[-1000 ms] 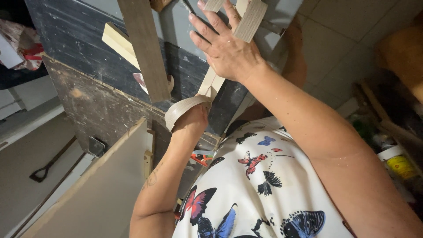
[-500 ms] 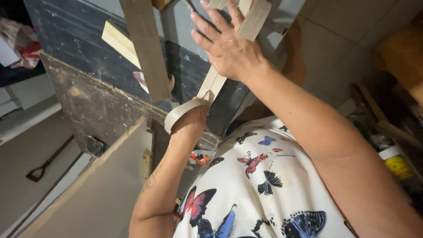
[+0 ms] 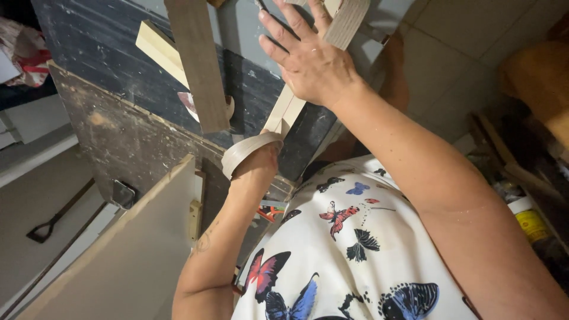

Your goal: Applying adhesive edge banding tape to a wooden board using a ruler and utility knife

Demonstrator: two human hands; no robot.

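My right hand (image 3: 311, 62) lies flat with its fingers spread on a pale wooden strip (image 3: 285, 115) that runs up the dark workbench (image 3: 118, 136). A light plywood piece (image 3: 348, 24) sticks out from under its fingertips. Below it, my left hand (image 3: 261, 163) is closed on a roll of beige edge-banding tape (image 3: 246, 148). The roll's free end meets the lower end of the strip. The roll hides most of my left fingers.
A brown plank (image 3: 198, 65) and a pale wood block (image 3: 159, 50) lie on the bench to the left. A large beige board (image 3: 136, 249) leans at lower left. An orange-handled tool (image 3: 269, 212) sits by my waist. Cluttered containers (image 3: 530, 222) stand at the right.
Both hands keep their places on the strip and the roll. Only the view has drifted slightly, with the bench edge a little lower left.
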